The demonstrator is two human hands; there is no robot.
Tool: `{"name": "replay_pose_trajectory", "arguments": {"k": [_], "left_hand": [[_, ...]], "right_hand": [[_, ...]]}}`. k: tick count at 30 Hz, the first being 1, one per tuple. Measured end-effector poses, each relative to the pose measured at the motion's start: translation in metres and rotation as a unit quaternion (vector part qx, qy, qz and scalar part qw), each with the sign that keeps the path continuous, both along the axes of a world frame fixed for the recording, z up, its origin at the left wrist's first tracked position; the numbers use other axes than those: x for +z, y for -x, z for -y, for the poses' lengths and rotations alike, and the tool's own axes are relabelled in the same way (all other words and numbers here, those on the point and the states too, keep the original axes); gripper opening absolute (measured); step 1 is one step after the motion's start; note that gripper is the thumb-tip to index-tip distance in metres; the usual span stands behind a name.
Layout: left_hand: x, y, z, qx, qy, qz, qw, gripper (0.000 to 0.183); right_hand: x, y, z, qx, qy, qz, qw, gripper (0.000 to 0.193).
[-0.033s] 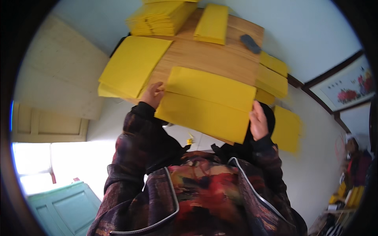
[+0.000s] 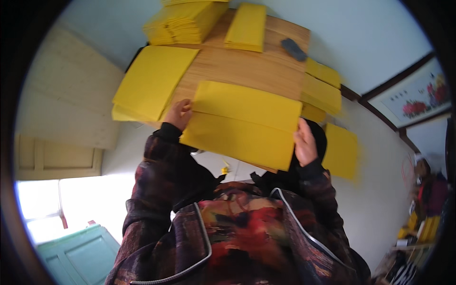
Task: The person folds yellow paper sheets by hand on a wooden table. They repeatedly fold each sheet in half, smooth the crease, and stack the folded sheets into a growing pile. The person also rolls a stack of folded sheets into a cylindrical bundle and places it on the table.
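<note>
A yellow folded sheet (image 2: 242,126), with a crease running across its width, lies at the near side of the wooden table. My left hand (image 2: 179,114) is at its left edge, fingers curled in against it. At the opposite edge, my right hand (image 2: 305,141) holds the sheet's side, its fingers bent along the border. What the fingertips do beneath the sheet is hidden. Left of my left hand lies a flat pile of larger yellow sheets (image 2: 154,83).
On the wooden table (image 2: 237,66) stand a thick yellow stack (image 2: 183,23), a narrower folded yellow pile (image 2: 246,27) and a dark grey object (image 2: 293,49). More yellow bundles (image 2: 321,92) sit beyond the right edge, with a yellow piece (image 2: 341,151) lower down.
The whole view has shifted slightly, so the table and piles appear a little further left. Both hands keep their places at the sheet's edges.
</note>
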State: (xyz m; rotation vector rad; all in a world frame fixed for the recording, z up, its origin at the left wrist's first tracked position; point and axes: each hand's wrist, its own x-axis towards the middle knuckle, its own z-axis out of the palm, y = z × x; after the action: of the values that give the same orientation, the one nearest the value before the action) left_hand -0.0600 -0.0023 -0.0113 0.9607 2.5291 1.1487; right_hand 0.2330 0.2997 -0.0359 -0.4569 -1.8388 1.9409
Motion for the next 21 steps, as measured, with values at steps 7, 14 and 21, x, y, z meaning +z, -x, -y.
{"name": "replay_pose_trajectory", "arguments": {"k": [7,14,21], "left_hand": [[-0.004,0.001,-0.018,0.033,0.045,-0.021,0.998,0.039],[-0.005,0.000,-0.006,0.051,0.033,0.030,0.998,0.045],[0.034,-0.033,0.031,-0.198,0.136,-0.153,0.959,0.080]], "right_hand": [[-0.006,0.002,0.015,-0.077,-0.120,0.095,0.985,0.049],[0.011,0.000,0.016,-0.026,-0.065,0.075,0.995,0.053],[0.049,-0.033,0.025,0.013,-0.530,0.163,0.832,0.054]]}}
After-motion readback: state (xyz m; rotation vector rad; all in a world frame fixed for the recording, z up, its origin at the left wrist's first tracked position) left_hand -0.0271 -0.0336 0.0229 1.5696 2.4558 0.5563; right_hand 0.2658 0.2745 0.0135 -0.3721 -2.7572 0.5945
